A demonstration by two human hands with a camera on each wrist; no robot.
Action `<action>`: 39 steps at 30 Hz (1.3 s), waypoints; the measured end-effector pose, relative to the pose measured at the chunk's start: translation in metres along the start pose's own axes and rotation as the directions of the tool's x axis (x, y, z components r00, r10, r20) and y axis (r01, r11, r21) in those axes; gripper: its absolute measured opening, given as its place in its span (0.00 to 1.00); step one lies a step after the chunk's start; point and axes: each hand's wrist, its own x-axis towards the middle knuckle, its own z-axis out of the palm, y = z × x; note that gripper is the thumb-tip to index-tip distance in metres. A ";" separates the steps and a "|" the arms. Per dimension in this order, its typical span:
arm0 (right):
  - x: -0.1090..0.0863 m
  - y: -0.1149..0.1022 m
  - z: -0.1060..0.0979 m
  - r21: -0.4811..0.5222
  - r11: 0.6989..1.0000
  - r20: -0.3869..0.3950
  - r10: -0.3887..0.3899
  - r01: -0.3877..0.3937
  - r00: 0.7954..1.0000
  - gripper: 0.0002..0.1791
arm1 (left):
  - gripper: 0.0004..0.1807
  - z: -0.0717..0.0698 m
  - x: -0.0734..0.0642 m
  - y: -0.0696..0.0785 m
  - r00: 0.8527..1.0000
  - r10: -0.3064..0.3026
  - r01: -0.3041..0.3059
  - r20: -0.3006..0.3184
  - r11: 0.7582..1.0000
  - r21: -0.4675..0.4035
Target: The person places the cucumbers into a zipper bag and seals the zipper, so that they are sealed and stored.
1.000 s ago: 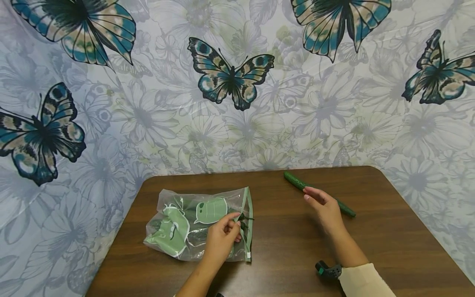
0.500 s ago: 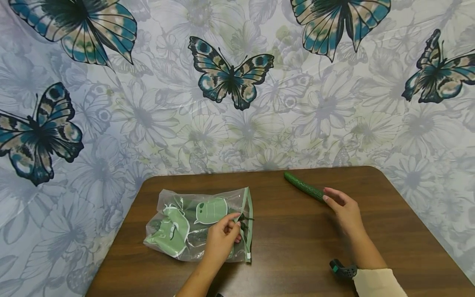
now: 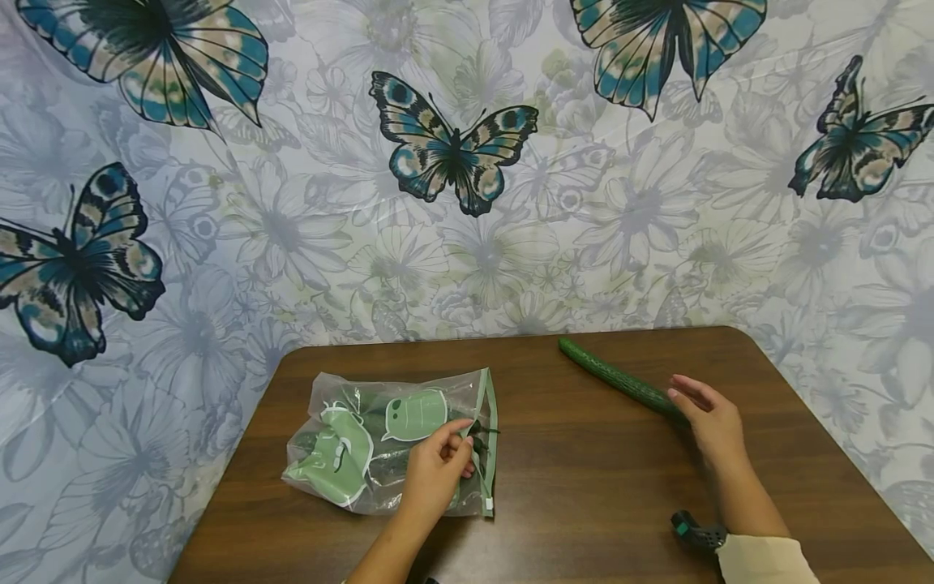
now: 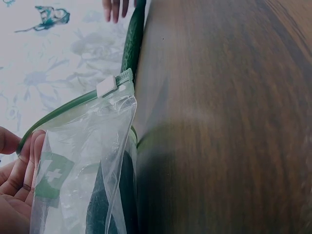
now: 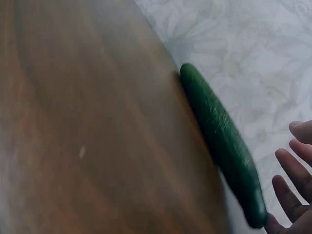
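Note:
A clear zip bag (image 3: pixel 343 454) with green cartoon prints lies at the left of the table. At its opening, my left hand (image 3: pixel 432 470) pinches the green-edged rim between thumb and fingers. Inside, the left wrist view reveals dark green cucumbers (image 4: pixel 99 207) and, at the rim's corner, a white zip slider (image 4: pixel 106 87). A long cucumber (image 3: pixel 620 380) lies slantwise on the right half of the table. My right hand (image 3: pixel 715 422) is at its near end, fingers loosely spread and not wrapped round it; in the right wrist view a fingertip (image 5: pixel 273 225) is right by that end.
The brown wooden table (image 3: pixel 569 487) has rounded far corners and backs onto a wall cloth (image 3: pixel 474 268) printed with flowers and butterflies. A black wrist device (image 3: pixel 696 531) sits at my right sleeve cuff.
My right hand has slid right and towards me along the cucumber, from its middle to its near end, uncovering more of it. The cucumber, bag and left hand have stayed put.

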 end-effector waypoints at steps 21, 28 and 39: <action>0.014 0.028 0.004 -0.196 0.976 0.163 0.132 -0.099 0.978 0.42 | 0.15 0.002 0.002 0.001 1.000 -0.009 0.009 -0.006 1.000 0.004; 0.015 0.030 0.005 -0.270 0.961 0.190 0.118 -0.064 0.975 0.43 | 0.15 0.002 0.001 0.002 1.000 -0.012 0.012 -0.003 1.000 -0.001; 0.016 0.036 0.008 -0.352 0.935 0.187 0.016 0.051 0.982 0.36 | 0.14 0.000 0.002 0.003 1.000 0.011 -0.011 0.002 0.999 0.033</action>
